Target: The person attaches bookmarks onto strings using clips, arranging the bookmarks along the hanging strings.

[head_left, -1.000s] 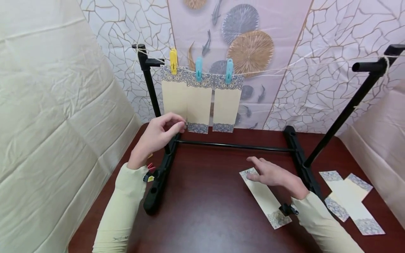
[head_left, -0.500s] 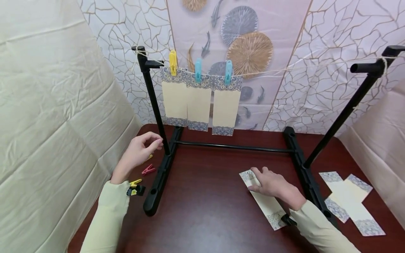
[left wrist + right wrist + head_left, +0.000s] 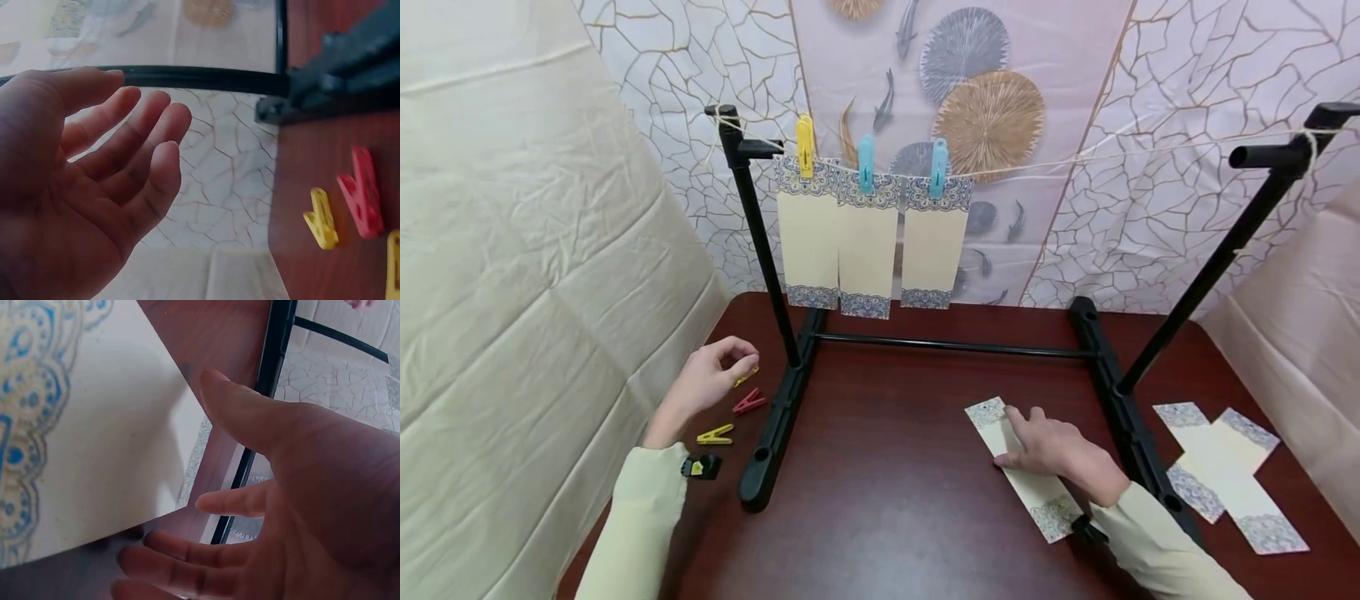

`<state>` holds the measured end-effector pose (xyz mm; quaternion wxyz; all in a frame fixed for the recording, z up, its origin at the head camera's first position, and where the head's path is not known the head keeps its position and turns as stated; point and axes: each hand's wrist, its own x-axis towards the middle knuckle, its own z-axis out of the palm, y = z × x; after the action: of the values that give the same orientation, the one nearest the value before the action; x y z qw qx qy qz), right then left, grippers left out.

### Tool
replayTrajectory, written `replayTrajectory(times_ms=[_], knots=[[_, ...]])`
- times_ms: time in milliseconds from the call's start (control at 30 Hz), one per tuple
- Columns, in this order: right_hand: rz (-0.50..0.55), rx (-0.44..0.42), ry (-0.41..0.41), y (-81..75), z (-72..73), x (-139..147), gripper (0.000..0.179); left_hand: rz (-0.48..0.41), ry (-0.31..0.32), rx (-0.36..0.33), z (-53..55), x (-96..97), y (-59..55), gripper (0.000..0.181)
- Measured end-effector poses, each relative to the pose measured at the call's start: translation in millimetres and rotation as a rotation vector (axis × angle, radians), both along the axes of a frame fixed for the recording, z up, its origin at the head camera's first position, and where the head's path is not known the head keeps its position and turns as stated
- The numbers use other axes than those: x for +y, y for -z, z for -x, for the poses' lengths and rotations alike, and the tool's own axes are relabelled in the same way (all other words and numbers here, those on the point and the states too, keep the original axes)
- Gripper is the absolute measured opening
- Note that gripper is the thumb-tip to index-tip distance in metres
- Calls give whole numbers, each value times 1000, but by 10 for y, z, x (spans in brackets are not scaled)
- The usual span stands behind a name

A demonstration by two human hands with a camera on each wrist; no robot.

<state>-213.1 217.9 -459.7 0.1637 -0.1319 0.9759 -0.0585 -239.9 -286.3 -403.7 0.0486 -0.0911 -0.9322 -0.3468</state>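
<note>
My left hand [image 3: 703, 379] hovers at the table's left side with loosely bent fingers and nothing in them. Close by lie a yellow clothespin [image 3: 746, 377], a red clothespin [image 3: 749, 402] and another yellow clothespin [image 3: 715, 436]; the left wrist view also has the red clothespin [image 3: 364, 194] beside the yellow ones. My right hand [image 3: 1052, 450] spans a cream card [image 3: 1033, 493] with blue lace-patterned ends. In the right wrist view, the thumb is at one long edge of the card [image 3: 119, 419] and the extended fingers are past the other.
Three similar cards [image 3: 867, 250] hang from a string [image 3: 1120, 154] by one yellow and two blue clothespins [image 3: 938, 169]. The string is tied to a black stand [image 3: 760, 242] with a low crossbar [image 3: 955, 344]. More cards [image 3: 1225, 475] overlap at the right.
My left hand has come down and left, away from the hanging cards to beside the loose clothespins. My right hand has shifted slightly down and right over the card on the table.
</note>
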Motion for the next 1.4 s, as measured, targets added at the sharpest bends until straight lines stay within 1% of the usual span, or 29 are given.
replayTrajectory(times_ms=[200, 300, 433, 567, 633, 800, 933, 1033, 1100, 1233, 1400], knots=[[12, -2, 23, 28, -39, -6, 88, 66, -28, -62, -44, -121, 85, 22], [19, 8, 29, 31, -52, -5, 88, 87, -16, -77, -68, -170, 120, 26], [34, 23, 54, 56, -58, 4, 84, 125, -6, -97, -109, -224, 174, 30], [18, 29, 82, 72, -48, 15, 80, 177, -26, -126, -153, -260, 224, 33], [1, 29, 83, 71, -38, 17, 79, 199, -28, -135, -164, -273, 247, 35], [-18, 39, 94, 48, -18, 18, 79, 186, -1, -162, -192, -300, 299, 37], [-18, 48, 110, 29, 0, 45, 72, 183, 21, -199, -225, -320, 364, 41], [-19, 31, 101, 6, 24, 76, 67, 219, 18, -223, -254, -334, 416, 43], [-15, 11, 88, -8, 42, 95, 67, 247, 14, -242, -267, -337, 442, 43], [-2, -9, 69, -17, 79, 125, 66, 296, 31, -281, -266, -336, 463, 47], [9, -29, 74, -14, 115, 157, 62, 346, 27, -364, -262, -308, 447, 56]])
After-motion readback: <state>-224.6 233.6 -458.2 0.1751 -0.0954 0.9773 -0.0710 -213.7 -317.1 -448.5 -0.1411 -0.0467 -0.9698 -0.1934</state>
